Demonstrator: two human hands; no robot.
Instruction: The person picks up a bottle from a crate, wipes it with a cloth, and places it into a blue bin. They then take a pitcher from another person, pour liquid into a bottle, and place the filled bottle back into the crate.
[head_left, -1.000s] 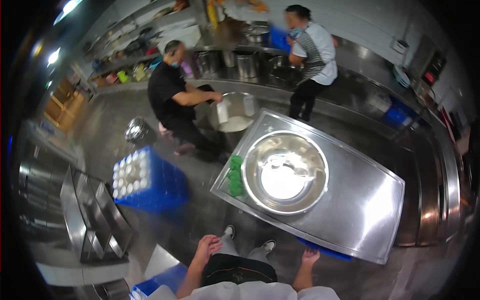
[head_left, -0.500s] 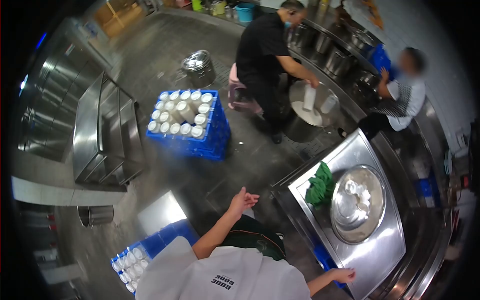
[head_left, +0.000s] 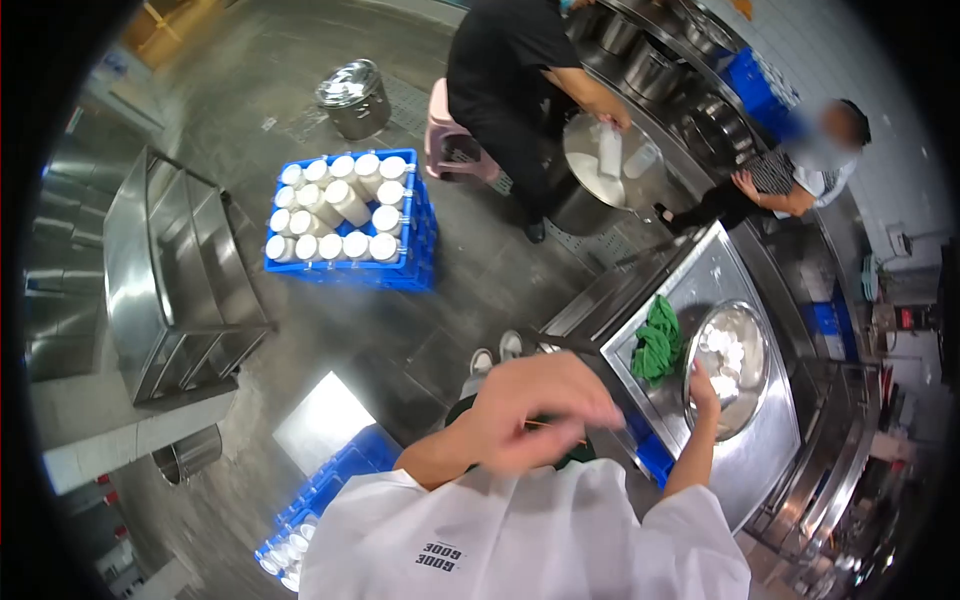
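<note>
My left hand (head_left: 535, 410) is raised in front of my white shirt, its fingers curled and blurred; whether it holds anything cannot be made out. At the near left rim of a large steel bowl (head_left: 752, 415) is my right hand (head_left: 704, 388), its fingers reaching over the edge. White round lids (head_left: 724, 350) lie inside the bowl, which rests on a steel table (head_left: 770, 470). A crumpled green cloth (head_left: 656, 342) lies beside the bowl.
Blue crates (head_left: 418, 245) hold white bottles (head_left: 345, 200) on the floor. A seated person (head_left: 510, 80) holds a bottle over a large pot (head_left: 590, 210). Another person (head_left: 800, 180) sits at the right. A steel shelf unit (head_left: 140, 290) and lidded pot (head_left: 355, 105) stand left.
My right hand has moved from the table's near edge up to the bowl's rim. My left hand has come closer and further right. The view has shifted, and the person at right has lowered a hand.
</note>
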